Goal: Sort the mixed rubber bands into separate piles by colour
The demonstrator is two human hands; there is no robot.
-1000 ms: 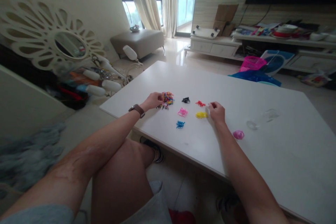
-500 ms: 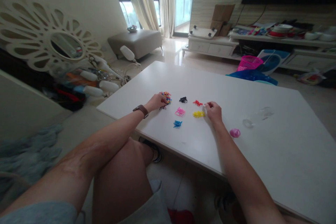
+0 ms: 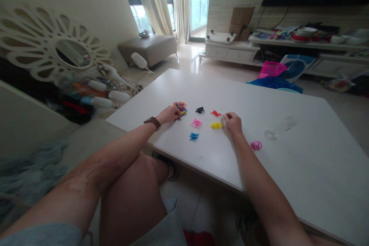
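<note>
My left hand (image 3: 170, 114), with a brown-strapped watch at the wrist, is at the near edge of a mixed pile of small coloured rubber bands (image 3: 180, 107). Its fingers are closed; what lies between them is hidden. My right hand (image 3: 233, 122) rests beside the red rubber bands (image 3: 215, 113) and the yellow rubber bands (image 3: 216, 125), thumb and fingertips pressed together. Anything in that pinch is too small to make out. Between the hands lie separate heaps of black rubber bands (image 3: 200, 110), pink rubber bands (image 3: 196, 123) and blue rubber bands (image 3: 194, 137).
On the white table (image 3: 288, 169), a shiny pink object (image 3: 256, 145) sits by my right forearm. Clear plastic pieces (image 3: 271, 135) lie farther right. A fallen white lamp (image 3: 119, 96) is beyond the left edge, and a pink basket (image 3: 272, 70) stands behind the table.
My left hand has drawn back slightly to the left at the mixed pile, uncovering more of it. The right hand stays by the red and yellow heaps. The view has shifted a little.
</note>
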